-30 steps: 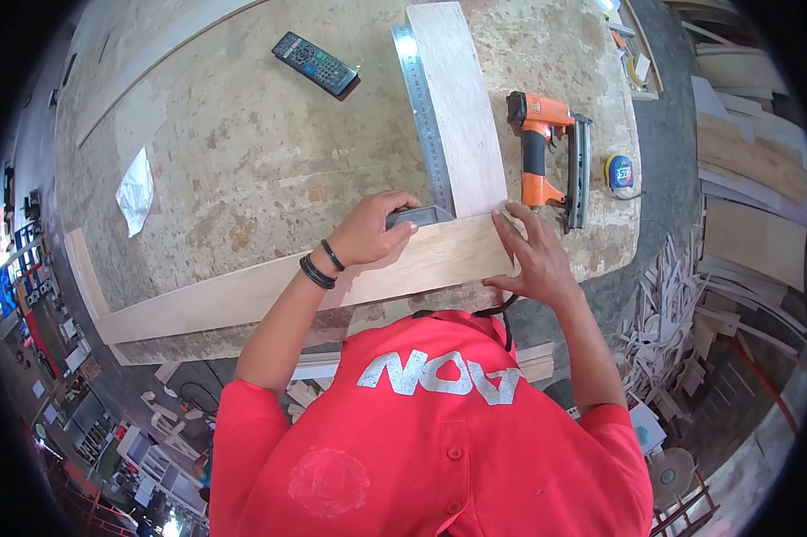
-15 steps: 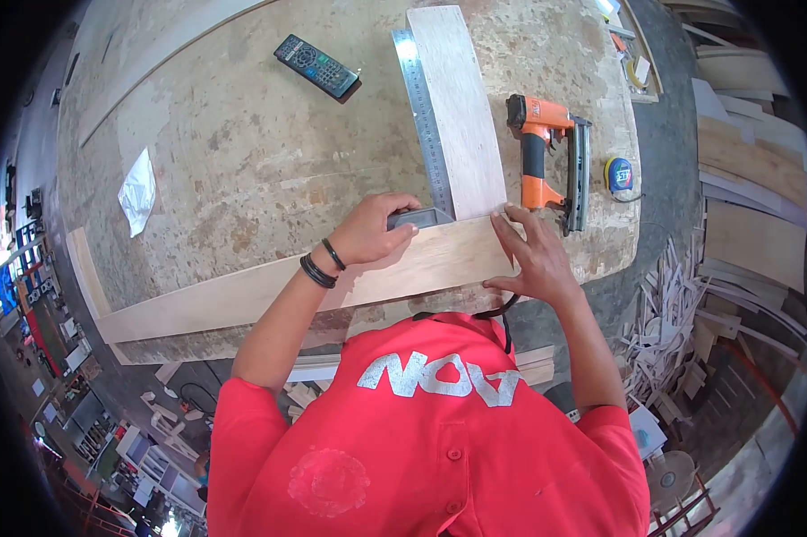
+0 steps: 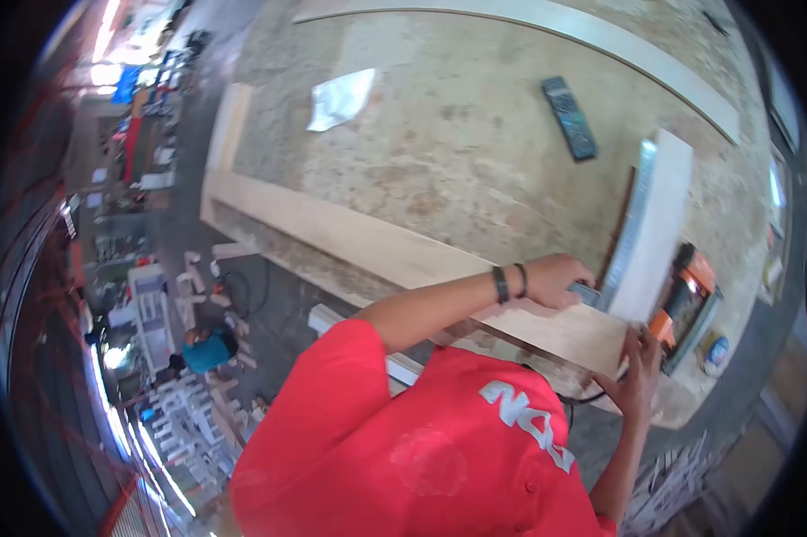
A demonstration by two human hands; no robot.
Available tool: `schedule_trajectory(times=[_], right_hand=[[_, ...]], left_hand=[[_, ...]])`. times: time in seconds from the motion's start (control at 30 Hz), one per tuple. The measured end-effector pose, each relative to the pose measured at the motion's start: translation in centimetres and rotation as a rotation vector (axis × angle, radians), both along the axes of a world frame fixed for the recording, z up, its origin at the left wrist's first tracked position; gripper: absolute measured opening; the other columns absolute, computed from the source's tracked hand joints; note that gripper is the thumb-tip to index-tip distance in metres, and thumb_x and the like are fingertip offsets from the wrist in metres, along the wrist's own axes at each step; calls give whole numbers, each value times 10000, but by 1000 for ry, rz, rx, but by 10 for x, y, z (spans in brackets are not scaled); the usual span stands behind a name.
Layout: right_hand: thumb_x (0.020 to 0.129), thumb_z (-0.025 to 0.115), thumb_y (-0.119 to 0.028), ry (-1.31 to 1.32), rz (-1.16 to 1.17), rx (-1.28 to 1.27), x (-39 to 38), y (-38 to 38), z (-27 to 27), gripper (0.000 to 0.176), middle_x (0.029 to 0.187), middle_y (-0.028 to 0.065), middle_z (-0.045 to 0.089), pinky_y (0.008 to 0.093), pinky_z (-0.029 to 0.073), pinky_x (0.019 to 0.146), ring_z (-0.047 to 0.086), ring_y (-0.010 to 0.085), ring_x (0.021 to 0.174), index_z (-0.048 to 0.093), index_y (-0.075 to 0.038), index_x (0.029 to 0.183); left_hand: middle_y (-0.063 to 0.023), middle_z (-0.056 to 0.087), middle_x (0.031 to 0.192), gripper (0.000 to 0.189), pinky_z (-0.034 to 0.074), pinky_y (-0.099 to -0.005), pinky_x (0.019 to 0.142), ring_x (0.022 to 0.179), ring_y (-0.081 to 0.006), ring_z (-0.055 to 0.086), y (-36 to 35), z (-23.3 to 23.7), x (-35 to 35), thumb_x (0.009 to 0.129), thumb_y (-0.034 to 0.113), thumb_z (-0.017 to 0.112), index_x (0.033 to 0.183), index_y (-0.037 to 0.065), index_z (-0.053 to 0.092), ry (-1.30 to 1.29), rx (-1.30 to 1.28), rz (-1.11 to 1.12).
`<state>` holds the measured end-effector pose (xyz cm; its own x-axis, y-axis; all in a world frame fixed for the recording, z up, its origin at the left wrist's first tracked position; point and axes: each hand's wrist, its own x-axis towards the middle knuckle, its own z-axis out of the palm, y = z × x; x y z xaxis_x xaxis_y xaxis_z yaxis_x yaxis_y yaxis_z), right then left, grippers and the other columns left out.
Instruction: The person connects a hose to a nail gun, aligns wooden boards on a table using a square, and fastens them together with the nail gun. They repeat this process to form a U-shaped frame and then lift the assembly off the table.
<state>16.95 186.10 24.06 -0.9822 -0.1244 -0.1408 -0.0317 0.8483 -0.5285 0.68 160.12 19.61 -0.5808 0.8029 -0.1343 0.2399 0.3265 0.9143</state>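
My left hand is closed around the grey stock of a metal square, held against the edge of a long wooden board. The square's ruler blade runs along the side of a shorter board, which meets the long board near its right end. My right hand has its fingers spread over the long board's right end, thumb on the near side and fingertips by the joint. Just right of the short board lies an orange nail gun.
On the worktable lie a black remote, a white plastic piece, a long strip and a tape measure. A person in a teal shirt is on the floor area at left, near wood pieces.
The view has turned and shifted left, so the table and boards appear rotated and farther right. My hands keep about the same places on the square and board.
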Motion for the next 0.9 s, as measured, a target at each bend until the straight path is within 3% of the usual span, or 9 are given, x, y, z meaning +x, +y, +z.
schedule_trajectory(times=[0.13, 0.23, 0.37, 0.57, 0.63, 0.9], right_hand=[[453, 928, -315, 2, 19, 14, 3, 9, 2, 1028, 1352, 188, 481, 495, 405, 1009, 483, 399, 1217, 527, -78, 1370], [481, 911, -389, 46, 47, 41, -6, 10, 15, 963, 1317, 177, 488, 484, 445, 948, 525, 393, 1142, 565, -68, 1321], [496, 905, -397, -15, 19, 40, -5, 12, 14, 990, 1340, 159, 471, 477, 447, 953, 524, 381, 1150, 532, -89, 1360], [529, 898, -402, -26, 27, 1, -3, 11, 11, 992, 1339, 155, 465, 471, 443, 971, 516, 358, 1177, 503, -101, 1389], [536, 893, -382, 63, 67, 33, -4, 11, 12, 1000, 1322, 168, 471, 441, 450, 909, 573, 320, 1051, 492, -50, 1390], [521, 899, -364, 40, 61, 23, -4, 11, 10, 1013, 1328, 167, 470, 429, 453, 909, 573, 316, 1053, 487, -53, 1392]], left_hand=[[-221, 667, 996, 357, 516, -427, 834, 935, -384, 640, 3, -3, -3, 780, 182, 674, 1086, 0, 654, -39, -14, -76], [-209, 666, 973, 330, 510, -401, 826, 903, -357, 639, 10, 9, -6, 788, 155, 663, 1074, -8, 648, -77, -26, -80], [-216, 669, 986, 318, 509, -420, 841, 928, -399, 626, 14, 16, -6, 775, 143, 629, 1054, -7, 662, -109, -70, -71], [-214, 662, 1026, 344, 500, -414, 857, 955, -390, 618, 13, 15, -4, 786, 152, 635, 1085, -17, 658, -74, -61, -74], [-207, 666, 1020, 361, 499, -415, 862, 955, -390, 619, 14, 16, -3, 797, 182, 655, 1096, -21, 660, -69, -111, -66], [-207, 668, 963, 326, 508, -365, 791, 867, -341, 644, 15, 10, 0, 810, 170, 703, 1067, -27, 662, -39, -83, -24]])
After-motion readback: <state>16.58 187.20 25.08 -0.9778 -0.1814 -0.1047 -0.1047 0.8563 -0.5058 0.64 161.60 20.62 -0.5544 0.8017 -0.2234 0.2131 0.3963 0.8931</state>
